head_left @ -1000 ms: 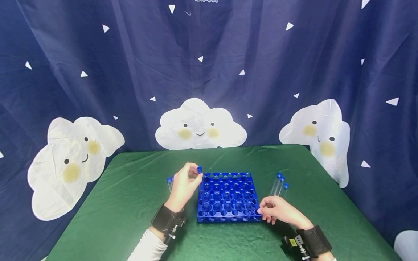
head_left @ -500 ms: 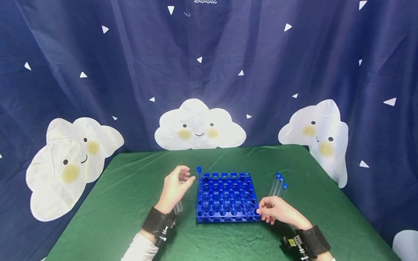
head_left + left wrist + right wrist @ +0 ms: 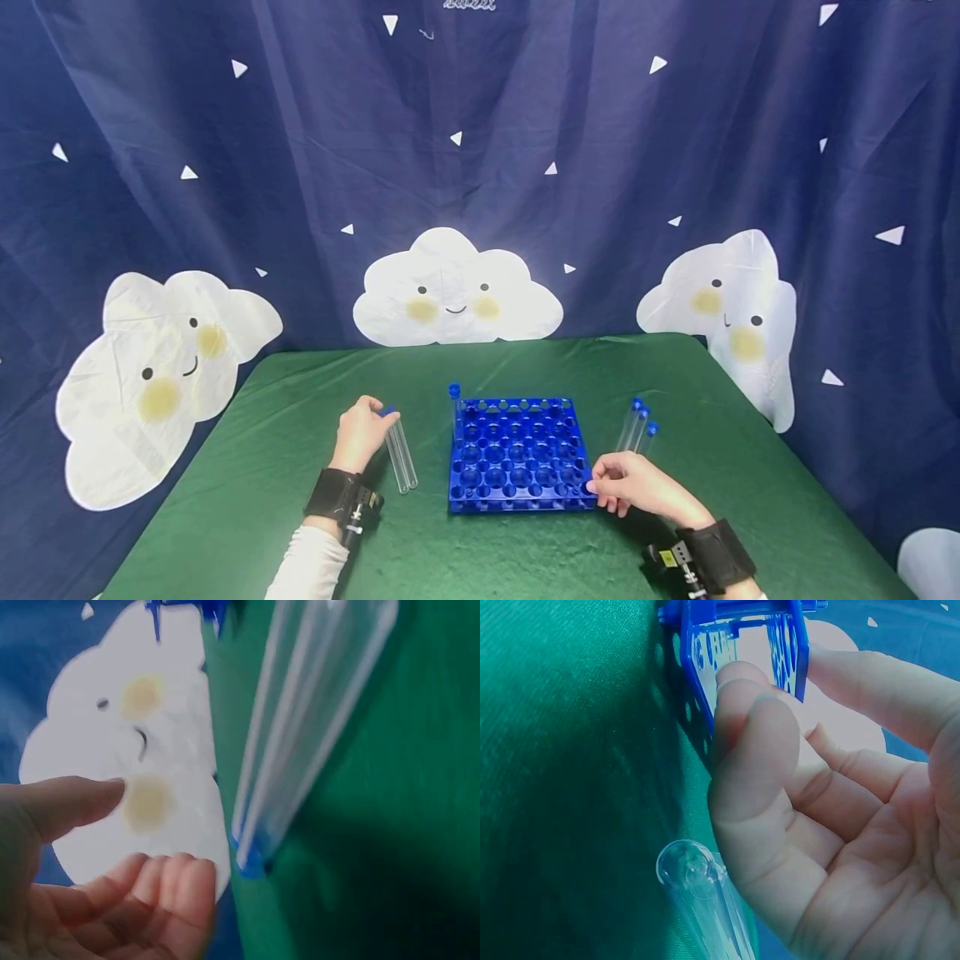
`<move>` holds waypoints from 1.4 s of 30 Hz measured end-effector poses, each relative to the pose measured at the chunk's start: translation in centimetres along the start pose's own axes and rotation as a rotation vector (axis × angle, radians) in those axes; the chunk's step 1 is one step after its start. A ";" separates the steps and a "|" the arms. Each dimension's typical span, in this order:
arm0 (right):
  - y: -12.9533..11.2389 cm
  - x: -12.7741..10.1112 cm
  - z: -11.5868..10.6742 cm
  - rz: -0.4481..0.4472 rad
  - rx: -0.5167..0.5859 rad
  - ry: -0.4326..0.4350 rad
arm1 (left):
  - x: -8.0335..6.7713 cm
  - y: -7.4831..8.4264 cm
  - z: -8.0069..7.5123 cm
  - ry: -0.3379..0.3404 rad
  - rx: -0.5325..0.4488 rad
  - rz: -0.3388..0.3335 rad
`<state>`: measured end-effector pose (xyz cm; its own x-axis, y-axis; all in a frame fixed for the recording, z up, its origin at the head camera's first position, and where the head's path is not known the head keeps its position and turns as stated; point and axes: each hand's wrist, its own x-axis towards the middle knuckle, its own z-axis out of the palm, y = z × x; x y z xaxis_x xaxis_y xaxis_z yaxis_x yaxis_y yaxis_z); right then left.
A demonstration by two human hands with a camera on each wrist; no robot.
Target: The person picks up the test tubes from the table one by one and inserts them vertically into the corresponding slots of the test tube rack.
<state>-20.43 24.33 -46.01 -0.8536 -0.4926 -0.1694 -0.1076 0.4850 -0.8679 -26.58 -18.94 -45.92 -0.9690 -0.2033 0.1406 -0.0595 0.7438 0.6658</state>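
In the head view, the left hand [image 3: 362, 435] was at the capped ends of two slender, clear, blue-capped tubes [image 3: 405, 460] on the green cloth-covered surface [image 3: 450, 558], left of a blue plastic grid rack [image 3: 525, 504]. A matching upright tube [image 3: 456, 410] stood at its far-left corner.

In the left wrist view, the fingers were relaxed, holding nothing. The tubes seemed light, stiff and slick, best pinched near the caps.

In the right wrist view, the right hand [image 3: 817, 795] gripped the rack's end.
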 end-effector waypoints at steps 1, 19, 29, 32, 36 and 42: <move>0.0 0.0 0.0 0.000 0.000 0.000 | 0.2 -0.2 0.0 -0.016 0.020 -0.029; 0.1 0.0 0.0 -0.001 0.000 0.003 | 2.8 -1.7 1.6 -0.181 -0.011 -0.250; 0.1 0.0 0.0 0.002 0.022 -0.002 | 2.8 -1.7 1.7 -0.168 -0.062 -0.271; 0.1 0.1 0.0 0.004 0.031 -0.004 | 2.8 -2.1 1.7 -0.146 -0.086 -0.274; 0.0 0.1 0.0 0.005 0.040 -0.005 | 2.8 -2.3 1.6 -0.097 -0.119 -0.246; 0.0 0.0 0.0 0.010 0.046 -0.009 | 1.9 -1.4 0.5 -0.018 -0.247 -0.158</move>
<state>-20.42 24.32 -46.03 -0.8501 -0.4942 -0.1819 -0.0757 0.4564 -0.8866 -28.47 -20.04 -46.98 -0.9567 -0.2909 0.0095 -0.1514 0.5256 0.8371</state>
